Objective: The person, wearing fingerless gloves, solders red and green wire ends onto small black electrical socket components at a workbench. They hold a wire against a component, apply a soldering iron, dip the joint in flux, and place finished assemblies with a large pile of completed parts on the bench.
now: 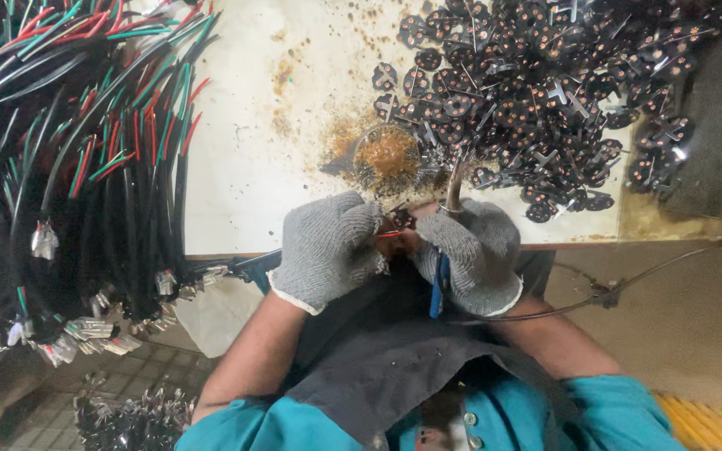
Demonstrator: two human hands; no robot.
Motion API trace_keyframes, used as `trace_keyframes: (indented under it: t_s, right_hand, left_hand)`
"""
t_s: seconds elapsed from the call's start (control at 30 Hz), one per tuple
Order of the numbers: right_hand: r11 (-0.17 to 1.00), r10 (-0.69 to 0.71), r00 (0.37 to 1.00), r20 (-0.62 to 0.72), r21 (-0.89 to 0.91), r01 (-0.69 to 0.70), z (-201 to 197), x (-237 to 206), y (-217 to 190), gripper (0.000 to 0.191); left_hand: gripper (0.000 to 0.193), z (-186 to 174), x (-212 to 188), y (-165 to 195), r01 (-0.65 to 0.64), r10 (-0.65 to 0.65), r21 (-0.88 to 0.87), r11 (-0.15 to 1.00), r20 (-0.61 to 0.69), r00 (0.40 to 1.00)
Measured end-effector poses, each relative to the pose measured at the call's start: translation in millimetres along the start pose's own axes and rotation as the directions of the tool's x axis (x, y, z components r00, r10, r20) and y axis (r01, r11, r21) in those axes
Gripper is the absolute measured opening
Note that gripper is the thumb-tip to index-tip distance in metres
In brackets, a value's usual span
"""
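Even overhead light, sharp centre (edges bowed, corners dim).

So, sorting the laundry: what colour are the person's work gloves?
Speckled grey knit, left glove and right glove, head view.

This is a small workshop for electrical assembly, set up for hand work on many identical parts. A stained, rust-spotted white table (252,150) carries a big heap of round black discs with copper contacts (536,92), all alike. On the left hang thick bundles of black cables (85,167) with red and green cores and metal terminals crimped on their ends. The person wears grey knitted work gloves (327,246) and a dark apron (394,367) over a teal shirt. The floor below is bare and dusty.
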State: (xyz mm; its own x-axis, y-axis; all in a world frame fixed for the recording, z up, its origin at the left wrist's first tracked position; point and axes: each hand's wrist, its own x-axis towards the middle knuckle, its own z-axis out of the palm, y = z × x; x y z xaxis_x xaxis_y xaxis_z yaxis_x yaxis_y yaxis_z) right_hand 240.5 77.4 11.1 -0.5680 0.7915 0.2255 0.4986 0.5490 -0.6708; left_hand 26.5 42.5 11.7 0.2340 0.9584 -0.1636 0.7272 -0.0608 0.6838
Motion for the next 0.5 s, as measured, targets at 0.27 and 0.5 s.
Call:
trace_keyframes:
  t_s: [0.27, 0.5]
  right_hand:
    - [0.955, 0.211, 0.969, 0.126, 0.186, -0.232, -28, -14, 2, 0.047]
    - [0.989, 0.042, 0.997, 0.070, 0.142, -0.051, -29, -43, 21, 0.065]
  left_hand:
    - [0.025, 2, 1, 5, -0.023, 0.023, 0.002, 1.000, -0.052, 0.998]
    - [0.023, 3, 1, 10, -0.038, 0.039, 0.016, 0.999, -0.076, 0.996]
